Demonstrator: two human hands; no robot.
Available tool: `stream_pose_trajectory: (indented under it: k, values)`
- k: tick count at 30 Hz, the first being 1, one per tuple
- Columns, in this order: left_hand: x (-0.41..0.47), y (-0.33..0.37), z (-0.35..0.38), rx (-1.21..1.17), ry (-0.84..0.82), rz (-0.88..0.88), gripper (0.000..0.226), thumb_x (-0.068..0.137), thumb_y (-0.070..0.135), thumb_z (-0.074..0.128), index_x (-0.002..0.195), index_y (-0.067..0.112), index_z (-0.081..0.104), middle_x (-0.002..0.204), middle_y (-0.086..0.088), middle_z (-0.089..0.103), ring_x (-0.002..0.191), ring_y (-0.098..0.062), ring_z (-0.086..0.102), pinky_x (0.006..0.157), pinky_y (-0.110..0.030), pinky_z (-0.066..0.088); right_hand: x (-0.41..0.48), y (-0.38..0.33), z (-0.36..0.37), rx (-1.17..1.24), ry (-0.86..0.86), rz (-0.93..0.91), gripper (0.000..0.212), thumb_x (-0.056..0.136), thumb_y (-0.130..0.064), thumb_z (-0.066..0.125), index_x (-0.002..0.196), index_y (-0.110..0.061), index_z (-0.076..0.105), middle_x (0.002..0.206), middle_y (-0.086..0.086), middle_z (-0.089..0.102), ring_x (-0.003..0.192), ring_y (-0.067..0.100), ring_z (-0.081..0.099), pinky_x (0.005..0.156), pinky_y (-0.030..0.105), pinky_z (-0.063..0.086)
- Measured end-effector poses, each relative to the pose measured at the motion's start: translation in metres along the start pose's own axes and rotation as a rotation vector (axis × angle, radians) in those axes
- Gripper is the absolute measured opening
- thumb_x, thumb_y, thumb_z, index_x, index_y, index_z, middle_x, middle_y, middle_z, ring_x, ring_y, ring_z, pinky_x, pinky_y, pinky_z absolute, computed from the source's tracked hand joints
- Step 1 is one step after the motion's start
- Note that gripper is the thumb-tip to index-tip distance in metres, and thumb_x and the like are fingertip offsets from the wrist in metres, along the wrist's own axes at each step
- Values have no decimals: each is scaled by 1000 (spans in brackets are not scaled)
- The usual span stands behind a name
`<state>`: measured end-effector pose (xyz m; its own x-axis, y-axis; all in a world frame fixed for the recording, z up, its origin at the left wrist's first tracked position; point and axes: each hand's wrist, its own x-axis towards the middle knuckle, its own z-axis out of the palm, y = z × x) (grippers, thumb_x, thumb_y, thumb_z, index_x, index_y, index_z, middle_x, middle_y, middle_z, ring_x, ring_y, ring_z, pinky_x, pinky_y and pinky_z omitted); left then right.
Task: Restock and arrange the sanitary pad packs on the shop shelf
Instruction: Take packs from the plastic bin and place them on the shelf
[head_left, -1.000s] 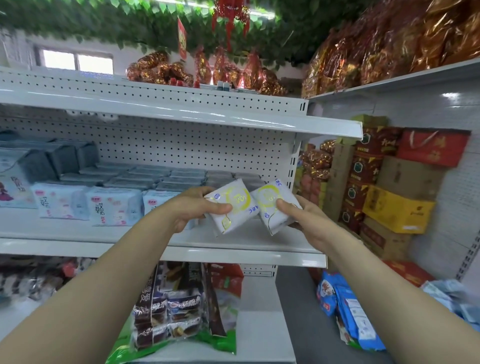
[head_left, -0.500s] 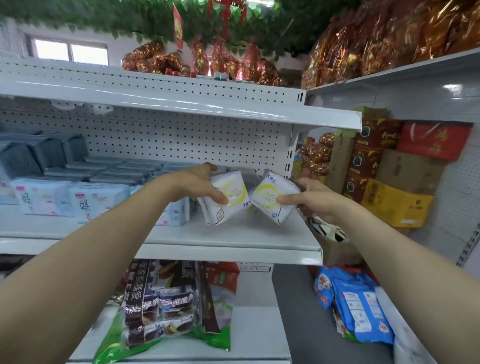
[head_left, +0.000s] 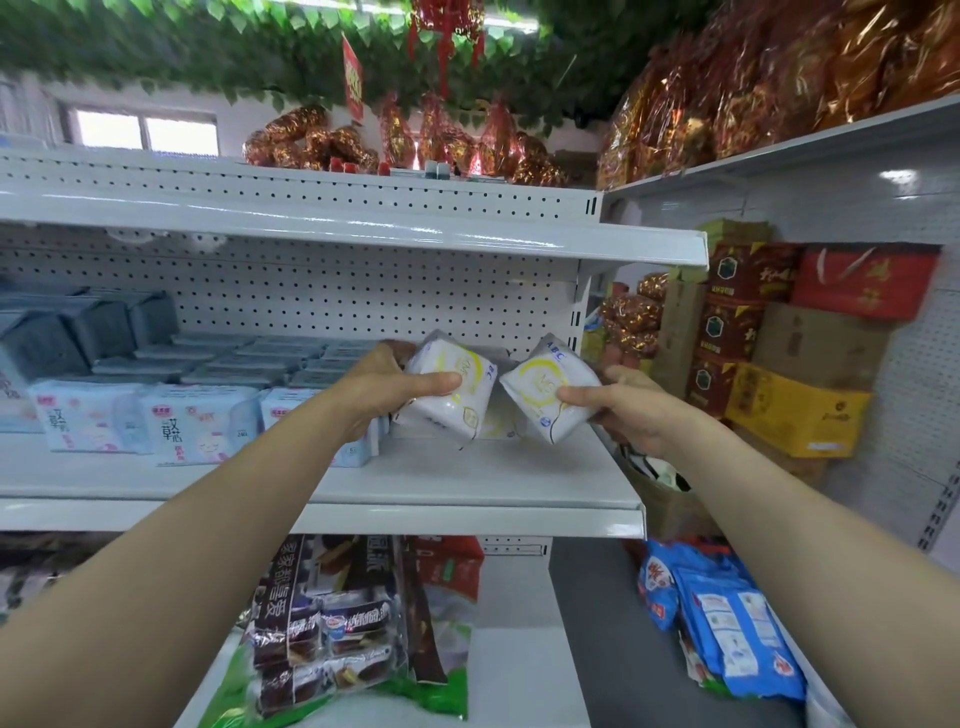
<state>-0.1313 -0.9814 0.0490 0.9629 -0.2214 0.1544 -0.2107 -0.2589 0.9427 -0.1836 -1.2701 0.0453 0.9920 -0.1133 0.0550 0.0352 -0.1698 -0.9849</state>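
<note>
**Two packs held over the shelf's right end**

The left hand (head_left: 387, 387) grips a white pack (head_left: 451, 387) with a yellow ring print, thumb across its face and fingers curled behind. The right hand (head_left: 621, 410) pinches a second, matching pack (head_left: 550, 389) by its lower right edge, thumb on the front, the other fingers hidden behind. Both packs are tilted and lifted over the right end of the shelf (head_left: 467, 480), near the back; their inner corners nearly meet. More white packs seem to lie under them, though that part is unclear.

The packs are soft, pillowy squares in slick film, so a thumb pinch near an edge could slip, above all on the right. Set down tilted, a pack would likely flop or slide toward the front lip. The right one is close to the shelf's open right edge and could drop to the floor. To the left, pale blue packs (head_left: 197, 428) stand along the front; a careless elbow might topple them.
</note>
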Motion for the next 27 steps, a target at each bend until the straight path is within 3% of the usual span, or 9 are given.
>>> stream_pose_trajectory:
  k: [2, 6, 10, 14, 17, 19, 21, 25, 27]
  values:
    - [-6, 2, -1, -73, -12, 25, 88, 75, 30, 86, 148, 35, 38, 125, -4, 64, 96, -17, 71, 67, -23, 56, 2, 1, 1, 23, 0, -6, 46, 80, -9, 82, 120, -11, 58, 117, 10, 73, 104, 23, 71, 71, 23, 55]
    - [-14, 8, 1, -42, 45, 30, 61, 75, 25, 87, 123, 31, 51, 106, -6, 70, 78, -17, 69, 63, -25, 55, 2, 2, 1, 78, -3, -18, 34, 82, -5, 80, 99, -19, 54, 115, 10, 71, 108, 25, 69, 85, 30, 56]
    - [-10, 7, 3, -84, 151, -18, 51, 72, 19, 89, 99, 18, 46, 94, -1, 63, 76, -12, 64, 64, -27, 54, 5, 3, 0, 68, -8, -10, 47, 79, -7, 82, 118, -10, 57, 118, 11, 72, 109, 26, 70, 94, 35, 55]
    - [-10, 5, -1, 13, 183, -29, 47, 73, 29, 89, 90, 14, 48, 96, -3, 62, 78, -13, 58, 62, -26, 45, 1, -1, -2, 1, 5, -5, 53, 80, -11, 82, 126, -10, 57, 118, 9, 73, 101, 22, 71, 68, 22, 54]
    - [-14, 7, -2, -66, 162, -42, 62, 77, 25, 86, 122, 12, 45, 114, -5, 63, 85, -14, 64, 67, -27, 55, -1, -3, -4, -29, 20, -10, 47, 83, -10, 80, 123, -13, 57, 112, 8, 72, 75, 11, 65, 42, 13, 43]
    - [-16, 7, -1, -107, 127, -60, 76, 79, 22, 83, 141, 16, 39, 123, -3, 63, 91, -14, 68, 62, -26, 58, -1, -3, -5, -40, 20, -9, 45, 84, -9, 79, 123, -13, 57, 112, 9, 71, 68, 9, 62, 38, 12, 40]
    - [-18, 7, -1, -85, 97, -51, 64, 82, 17, 80, 136, 24, 47, 120, -2, 65, 91, -14, 69, 61, -26, 59, 0, -3, -5, -55, 7, -14, 46, 83, -10, 80, 124, -12, 59, 113, 8, 72, 73, 11, 65, 42, 14, 43]
    - [-18, 7, 0, -8, 99, -34, 54, 80, 13, 80, 122, 26, 49, 111, 1, 66, 91, -15, 66, 72, -35, 61, 6, 0, -5, -84, -3, -22, 51, 79, -11, 83, 124, -13, 61, 115, 6, 74, 101, 21, 71, 74, 28, 54]
    - [-16, 6, -1, 71, 117, -11, 56, 76, 18, 85, 119, 23, 49, 106, 4, 65, 88, -10, 63, 64, -30, 53, 8, 1, -4, -105, -15, -20, 57, 77, -12, 85, 128, -13, 61, 114, 4, 74, 104, 21, 70, 83, 30, 55]
